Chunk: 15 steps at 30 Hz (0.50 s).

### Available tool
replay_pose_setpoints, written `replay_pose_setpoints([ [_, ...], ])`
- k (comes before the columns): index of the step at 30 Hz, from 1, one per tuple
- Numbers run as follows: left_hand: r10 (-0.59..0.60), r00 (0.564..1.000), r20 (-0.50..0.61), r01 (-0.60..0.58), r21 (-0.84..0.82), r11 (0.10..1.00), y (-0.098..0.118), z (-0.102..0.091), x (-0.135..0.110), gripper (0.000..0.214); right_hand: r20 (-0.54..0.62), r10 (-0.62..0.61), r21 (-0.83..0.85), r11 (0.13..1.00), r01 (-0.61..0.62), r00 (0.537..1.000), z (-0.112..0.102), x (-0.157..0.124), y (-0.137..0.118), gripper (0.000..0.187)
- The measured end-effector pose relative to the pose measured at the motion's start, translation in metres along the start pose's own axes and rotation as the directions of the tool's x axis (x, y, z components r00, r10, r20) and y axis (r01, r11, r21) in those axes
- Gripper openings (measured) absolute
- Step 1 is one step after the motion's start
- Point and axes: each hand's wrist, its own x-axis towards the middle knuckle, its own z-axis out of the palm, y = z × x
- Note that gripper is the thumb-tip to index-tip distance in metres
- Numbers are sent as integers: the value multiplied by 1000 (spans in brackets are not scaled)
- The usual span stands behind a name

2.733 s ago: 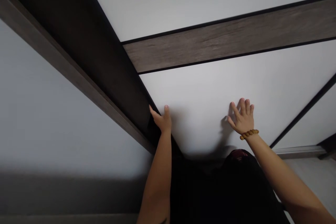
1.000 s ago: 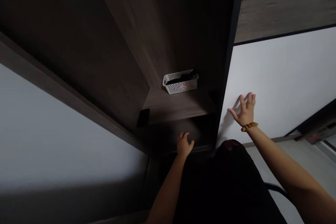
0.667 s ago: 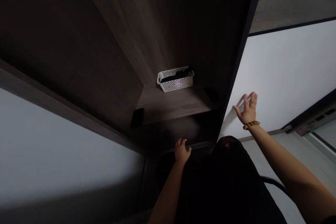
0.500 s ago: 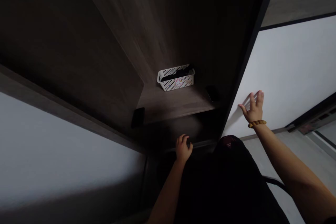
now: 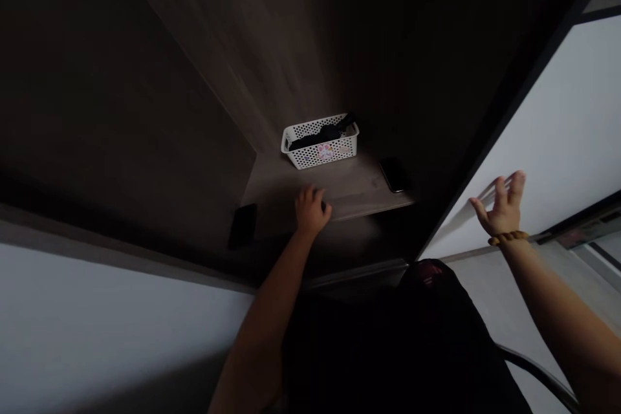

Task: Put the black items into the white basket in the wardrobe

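Observation:
A white perforated basket [image 5: 301,158] with a cartoon sticker on its front sits on the wooden shelf [image 5: 356,191]. Inside it lies a folded black umbrella-like bundle [image 5: 323,136], partly hidden by the rim. My left hand [image 5: 311,210] is over the front part of the shelf, just below the basket, fingers spread and slightly curled, holding nothing. Far to the right, my right hand [image 5: 504,207] has its fingers apart against the white sliding panel [image 5: 563,123]. A bead bracelet [image 5: 508,238] circles that wrist.
A black phone [image 5: 393,174] lies at the shelf's right side. Another dark flat object [image 5: 242,226] is at the left edge of the shelf. Dark wooden cabinet walls enclose the shelf on both sides. My dark-clothed leg [image 5: 431,291] is below.
My left hand has moved up and forward from below the shelf edge to over the shelf. The panel's edge and my right hand appear farther right in view.

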Motion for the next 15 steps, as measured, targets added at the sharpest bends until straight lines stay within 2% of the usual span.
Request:
replay_pose_setpoints([
  [4, -40, 997, 71, 31, 124, 992, -12, 0, 73, 52, -19, -124, -35, 992, 123, 992, 7, 5, 22, 101],
  [8, -118, 990, 76, 105, 154, 983, -18, 9, 134, 59, -77, -209, -28, 978, 208, 975, 19, 9, 56, 106],
  [11, -240, 968, 76, 229, 134, 964, -30, 16, 170, 71, -56, -155, 36, 987, 157, 986, 29, 9, 91, 115],
  [13, -356, 931, 80, 347, 106, 932, -45, 19, 189, 78, -12, -101, 85, 991, 102, 995, 30, 8, 109, 125],
  [15, -451, 888, 90, 444, 88, 892, -65, 19, 202, 84, 41, -24, 126, 992, 19, 999, 25, 10, 116, 132],
])
